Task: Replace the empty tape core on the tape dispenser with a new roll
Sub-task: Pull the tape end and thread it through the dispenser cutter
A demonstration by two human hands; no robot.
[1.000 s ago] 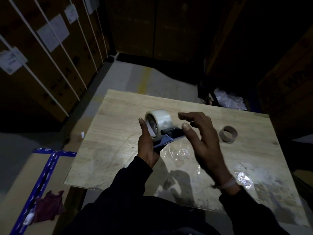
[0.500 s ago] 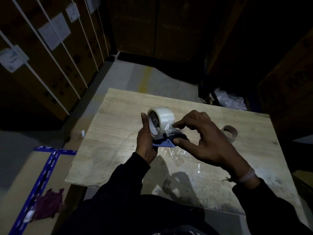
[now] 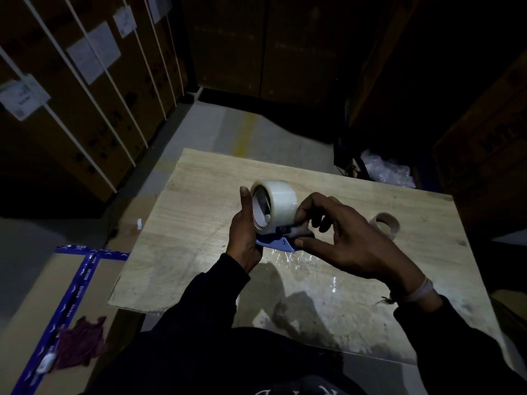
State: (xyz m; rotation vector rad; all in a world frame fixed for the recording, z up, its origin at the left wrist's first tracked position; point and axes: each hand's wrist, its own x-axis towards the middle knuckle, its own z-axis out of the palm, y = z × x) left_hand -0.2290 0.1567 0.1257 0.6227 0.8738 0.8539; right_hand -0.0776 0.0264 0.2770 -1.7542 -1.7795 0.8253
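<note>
A full roll of clear tape (image 3: 278, 205) sits on the blue tape dispenser (image 3: 275, 243), held above the wooden board (image 3: 199, 212). My left hand (image 3: 243, 235) grips the dispenser from the left, thumb up beside the roll. My right hand (image 3: 342, 240) pinches with thumb and forefinger at the dispenser's black front part, just below the roll; whether it holds the tape end I cannot tell. The empty brown tape core (image 3: 385, 225) lies on the board to the right, partly hidden behind my right hand.
Stacked strapped cartons with labels (image 3: 94, 55) stand at the left and dark cartons at the back and right. A flat carton with blue tape (image 3: 85, 266) and a dark red rag (image 3: 79, 344) lie at the lower left. Crumpled plastic (image 3: 389, 171) sits beyond the board's far right corner.
My right hand came in from an open hover on the right and closed its thumb and forefinger on the dispenser's front below the roll. The left hand kept its grip.
</note>
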